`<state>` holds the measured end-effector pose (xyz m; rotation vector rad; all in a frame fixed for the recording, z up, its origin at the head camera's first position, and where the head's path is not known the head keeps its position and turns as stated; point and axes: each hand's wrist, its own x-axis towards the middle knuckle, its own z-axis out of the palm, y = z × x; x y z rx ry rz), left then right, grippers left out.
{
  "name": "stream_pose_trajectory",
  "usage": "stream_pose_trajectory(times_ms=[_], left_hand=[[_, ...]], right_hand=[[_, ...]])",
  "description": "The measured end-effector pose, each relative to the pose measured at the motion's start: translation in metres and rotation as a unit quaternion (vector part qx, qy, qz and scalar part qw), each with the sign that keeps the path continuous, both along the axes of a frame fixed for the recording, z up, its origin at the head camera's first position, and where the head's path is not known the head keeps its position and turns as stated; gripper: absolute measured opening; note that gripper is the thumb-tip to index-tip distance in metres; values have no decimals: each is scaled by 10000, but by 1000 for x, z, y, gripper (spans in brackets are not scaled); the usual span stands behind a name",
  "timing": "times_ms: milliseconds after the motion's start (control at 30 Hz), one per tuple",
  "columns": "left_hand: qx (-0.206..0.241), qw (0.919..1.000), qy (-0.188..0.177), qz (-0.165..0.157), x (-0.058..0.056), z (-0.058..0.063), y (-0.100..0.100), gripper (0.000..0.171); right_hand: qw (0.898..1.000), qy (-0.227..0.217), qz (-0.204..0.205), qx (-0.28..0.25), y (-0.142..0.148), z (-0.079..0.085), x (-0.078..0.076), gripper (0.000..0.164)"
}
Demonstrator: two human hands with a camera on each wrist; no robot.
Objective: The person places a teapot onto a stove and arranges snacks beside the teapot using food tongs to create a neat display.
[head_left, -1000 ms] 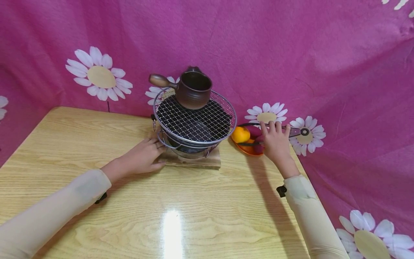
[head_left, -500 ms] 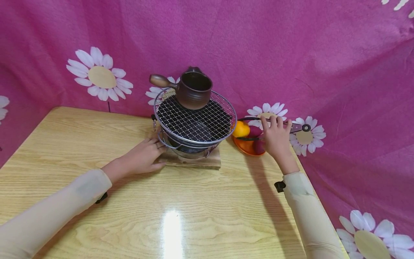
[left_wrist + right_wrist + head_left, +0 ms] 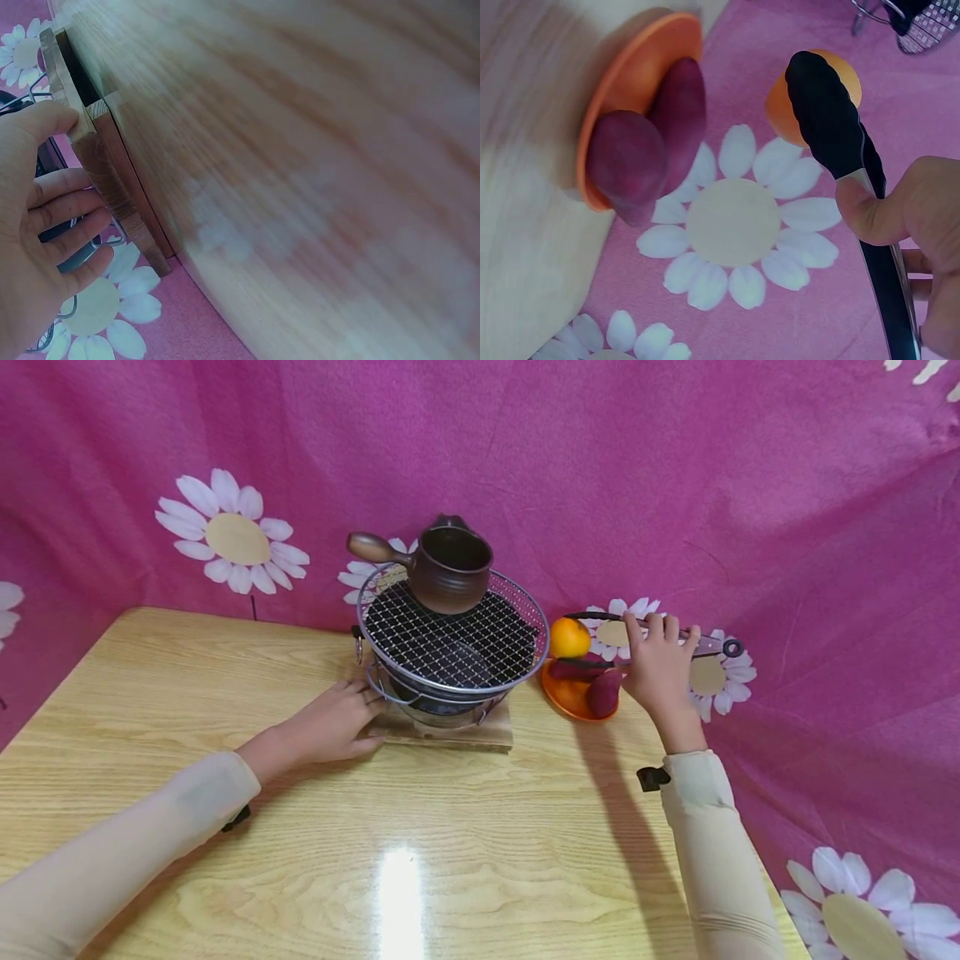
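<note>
My right hand [image 3: 662, 672] grips a pair of black-tipped tongs [image 3: 889, 292]. Between the tong tips is an orange [image 3: 570, 637], held up above an orange plastic bowl [image 3: 558, 693]. Two purple-red sweet potatoes [image 3: 628, 156] lie in that bowl. Over by the stove, my left hand [image 3: 333, 722] rests against the left end of a wooden board [image 3: 112, 176]; thumb and loosely extended fingers touch its edge. The round tabletop grill [image 3: 442, 714] stands on this board, topped by a wire mesh grate [image 3: 457, 647].
A brown clay pot [image 3: 450, 581] with a side handle sits on the back of the grate, its handle sticking out leftward. The wood-grain table [image 3: 300, 852] ends at a pink flowered cloth [image 3: 600, 485] behind and on the right.
The right hand has raised the tongs and orange out of the bowl, up and slightly right. The sweet potatoes show more fully now. The left hand has stayed in place.
</note>
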<state>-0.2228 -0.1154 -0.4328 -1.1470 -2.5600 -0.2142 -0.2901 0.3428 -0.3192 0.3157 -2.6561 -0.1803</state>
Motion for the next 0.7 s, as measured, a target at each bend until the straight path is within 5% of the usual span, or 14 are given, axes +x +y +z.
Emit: stream_pose_trajectory(times_ms=[700], left_hand=[[50,9999,109,-95,-1,-2,0,45]], right_hand=[[9964,701,206,-438,-8,49,24,87]])
